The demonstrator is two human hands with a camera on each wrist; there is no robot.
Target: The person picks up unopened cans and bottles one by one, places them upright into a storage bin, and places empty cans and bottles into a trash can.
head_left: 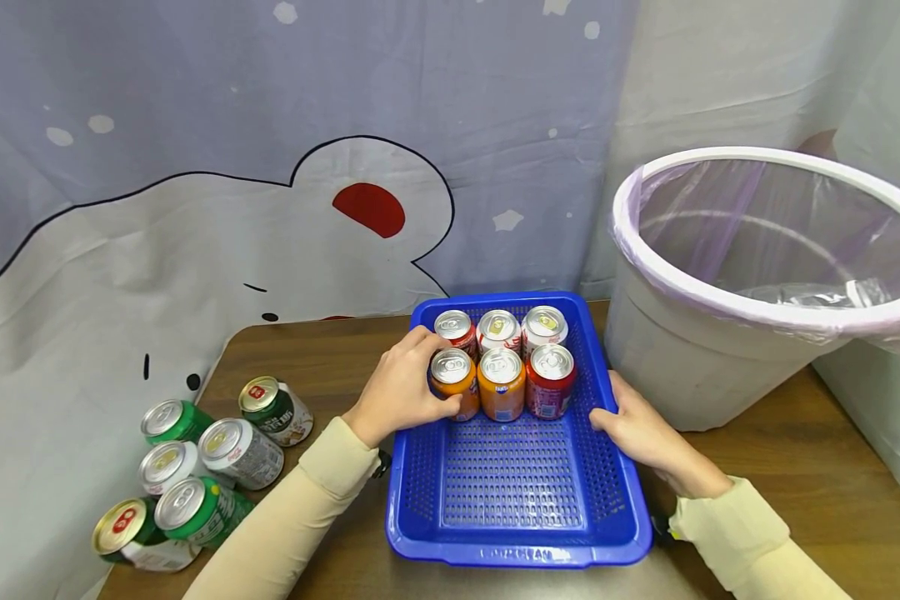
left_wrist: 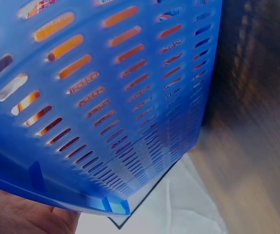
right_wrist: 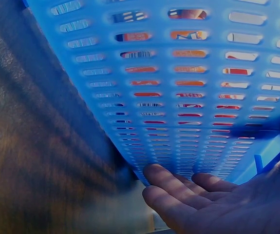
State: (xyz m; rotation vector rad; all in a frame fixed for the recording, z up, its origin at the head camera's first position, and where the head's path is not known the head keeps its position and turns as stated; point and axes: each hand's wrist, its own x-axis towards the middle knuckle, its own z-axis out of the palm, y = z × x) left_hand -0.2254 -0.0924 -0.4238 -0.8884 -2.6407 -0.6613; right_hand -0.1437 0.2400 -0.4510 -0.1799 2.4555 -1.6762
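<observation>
A blue plastic basket (head_left: pixel 513 546) with slotted walls holds several soda cans in two rows at its far end. My left hand (head_left: pixel 405 387) reaches over the basket's left rim, thumb and fingers around the orange soda can (head_left: pixel 452 375) at the near row's left end. Beside that stand another orange Fanta can (head_left: pixel 501 385) and a dark red can (head_left: pixel 551 383). Behind them are a red can (head_left: pixel 456 329) and two whitish cans. My right hand (head_left: pixel 645 429) grips the right rim, thumb over the edge; its fingers (right_wrist: pixel 171 187) lie along the outside wall.
Left on the brown wooden table (head_left: pixel 322 358) lean several green, white and silver cans (head_left: pixel 242 452) close together. A large white bin (head_left: pixel 682 350) with a clear purplish liner stands to the right, close to the basket. Behind hangs a patterned curtain (head_left: pixel 270 92).
</observation>
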